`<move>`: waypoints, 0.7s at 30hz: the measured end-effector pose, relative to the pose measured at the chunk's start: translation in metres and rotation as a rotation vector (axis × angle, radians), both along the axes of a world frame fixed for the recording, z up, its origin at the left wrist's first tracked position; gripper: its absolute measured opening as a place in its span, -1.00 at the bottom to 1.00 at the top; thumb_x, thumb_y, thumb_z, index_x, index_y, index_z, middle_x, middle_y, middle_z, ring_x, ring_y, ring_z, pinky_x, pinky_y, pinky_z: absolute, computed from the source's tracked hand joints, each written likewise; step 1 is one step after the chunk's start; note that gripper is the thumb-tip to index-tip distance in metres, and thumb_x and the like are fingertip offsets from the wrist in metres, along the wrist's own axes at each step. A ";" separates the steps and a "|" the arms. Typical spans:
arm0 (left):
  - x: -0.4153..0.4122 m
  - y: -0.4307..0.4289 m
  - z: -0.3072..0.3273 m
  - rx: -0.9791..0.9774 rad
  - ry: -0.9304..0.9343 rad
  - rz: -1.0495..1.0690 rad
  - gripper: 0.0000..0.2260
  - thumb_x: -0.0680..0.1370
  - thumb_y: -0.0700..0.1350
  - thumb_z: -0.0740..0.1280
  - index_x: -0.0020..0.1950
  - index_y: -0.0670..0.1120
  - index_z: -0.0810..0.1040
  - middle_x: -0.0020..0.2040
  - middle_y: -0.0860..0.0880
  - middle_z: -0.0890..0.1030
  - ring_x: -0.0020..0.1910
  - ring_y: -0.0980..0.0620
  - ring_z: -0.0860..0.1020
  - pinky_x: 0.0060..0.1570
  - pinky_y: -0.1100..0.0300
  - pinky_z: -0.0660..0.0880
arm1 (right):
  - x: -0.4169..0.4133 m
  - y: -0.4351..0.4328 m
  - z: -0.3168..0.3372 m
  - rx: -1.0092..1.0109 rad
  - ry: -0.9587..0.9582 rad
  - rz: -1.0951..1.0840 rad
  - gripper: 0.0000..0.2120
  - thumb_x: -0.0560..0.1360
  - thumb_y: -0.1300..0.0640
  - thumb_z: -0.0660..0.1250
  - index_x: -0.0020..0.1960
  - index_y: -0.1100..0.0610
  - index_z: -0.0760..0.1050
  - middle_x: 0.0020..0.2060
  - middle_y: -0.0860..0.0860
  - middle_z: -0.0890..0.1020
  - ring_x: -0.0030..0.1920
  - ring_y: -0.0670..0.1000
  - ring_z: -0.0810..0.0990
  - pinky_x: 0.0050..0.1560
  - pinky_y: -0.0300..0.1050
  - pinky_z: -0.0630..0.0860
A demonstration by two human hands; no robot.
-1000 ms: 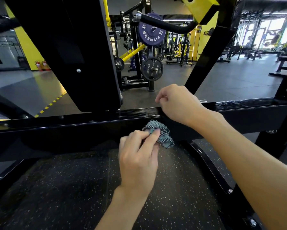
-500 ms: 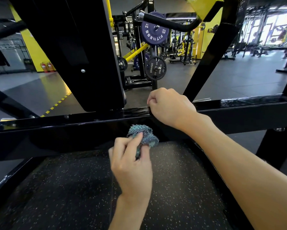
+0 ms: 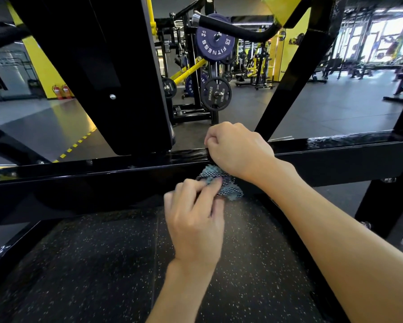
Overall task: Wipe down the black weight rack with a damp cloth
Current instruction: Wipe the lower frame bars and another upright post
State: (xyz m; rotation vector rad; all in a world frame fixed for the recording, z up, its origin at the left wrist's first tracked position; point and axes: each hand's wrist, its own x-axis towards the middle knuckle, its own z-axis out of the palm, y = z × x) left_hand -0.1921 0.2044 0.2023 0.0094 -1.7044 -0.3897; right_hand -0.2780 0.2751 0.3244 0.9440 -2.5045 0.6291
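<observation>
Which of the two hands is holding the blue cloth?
The left hand, the lower one: it pinches the cloth against the rack beam. The right hand only rests, curled, on the beam's top.

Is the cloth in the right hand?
No, the left hand pinches the cloth against the rack; the right hand rests fisted on top.

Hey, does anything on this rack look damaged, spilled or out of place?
Nothing stands out. The left hand holds the cloth against the black crossbar; the right hand rests curled on its top.
</observation>
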 end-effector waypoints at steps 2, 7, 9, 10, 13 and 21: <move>0.009 -0.014 0.001 0.140 0.071 0.048 -0.80 0.45 -0.23 0.40 0.05 -0.20 0.69 -0.13 -0.01 0.55 -0.14 0.15 0.44 -0.18 -0.05 0.50 | 0.000 0.000 0.000 -0.003 -0.010 0.009 -0.69 0.57 0.09 0.05 0.02 0.03 0.58 -0.04 0.06 0.64 -0.06 0.24 0.58 -0.13 -0.02 0.42; 0.004 0.007 0.020 0.212 0.082 -0.013 -0.79 0.45 -0.22 0.38 0.05 -0.17 0.69 -0.13 -0.02 0.55 -0.13 0.04 0.51 -0.21 -0.08 0.56 | -0.002 0.000 -0.001 0.001 0.006 0.003 -0.70 0.57 0.09 0.06 0.04 0.03 0.58 0.01 0.08 0.63 -0.02 0.26 0.57 -0.13 -0.02 0.37; 0.002 0.006 0.020 0.094 0.032 -0.042 -0.79 0.46 -0.23 0.38 0.06 -0.18 0.69 -0.12 -0.02 0.56 -0.09 0.14 0.45 -0.17 0.01 0.53 | -0.002 0.001 -0.001 0.000 0.001 0.008 -0.70 0.56 0.10 0.07 0.04 0.03 0.58 0.03 0.09 0.63 0.01 0.25 0.57 -0.11 -0.02 0.38; 0.006 -0.001 0.016 0.102 0.025 -0.029 -0.80 0.46 -0.23 0.38 0.06 -0.19 0.69 -0.11 0.01 0.54 -0.09 0.15 0.45 -0.16 0.04 0.53 | -0.002 0.001 -0.002 0.004 -0.006 0.012 -0.70 0.56 0.11 0.07 0.05 0.02 0.58 0.03 0.09 0.63 0.02 0.25 0.57 -0.10 -0.01 0.39; 0.024 -0.022 -0.009 0.244 0.031 0.063 -0.78 0.43 -0.35 0.46 0.06 -0.23 0.67 -0.09 0.03 0.51 -0.17 -0.02 0.55 -0.22 -0.01 0.58 | 0.000 0.003 0.000 0.008 -0.039 0.011 -0.69 0.55 0.14 0.07 0.04 0.02 0.58 0.03 0.08 0.63 0.01 0.24 0.57 -0.08 0.00 0.42; 0.025 -0.027 -0.018 0.169 -0.013 0.002 -0.79 0.43 -0.37 0.45 0.04 -0.22 0.68 -0.09 0.03 0.55 -0.13 0.08 0.53 -0.21 0.01 0.58 | 0.001 -0.029 0.017 -0.046 -0.220 0.212 -0.74 0.53 0.24 0.13 -0.08 -0.04 0.53 -0.05 0.03 0.61 0.02 0.14 0.59 0.11 0.06 0.56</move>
